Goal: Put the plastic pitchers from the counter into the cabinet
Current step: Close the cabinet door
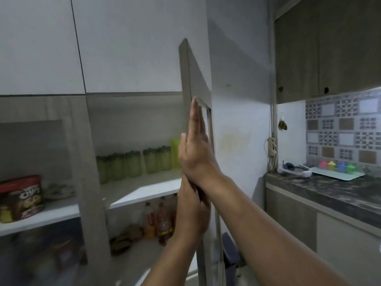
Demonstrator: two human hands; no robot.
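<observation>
Pressing two flat hands [195, 178] against one cabinet door [193, 79].

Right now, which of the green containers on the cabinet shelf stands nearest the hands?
The tall yellow-green pitcher at the right end of the shelf row, partly hidden behind the right hand. It is brighter and taller than the darker-lidded green jars to its left.

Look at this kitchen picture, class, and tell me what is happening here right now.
A person stands at an open cabinet with both hands on the edge of its door. The right hand lies flat and open against the door higher up, and the left hand is on the same edge lower down. Neither hand holds a pitcher. A row of green pitchers already stands on the middle shelf inside. On the counter to the right sit a tray with small coloured bottles and a headset.
</observation>
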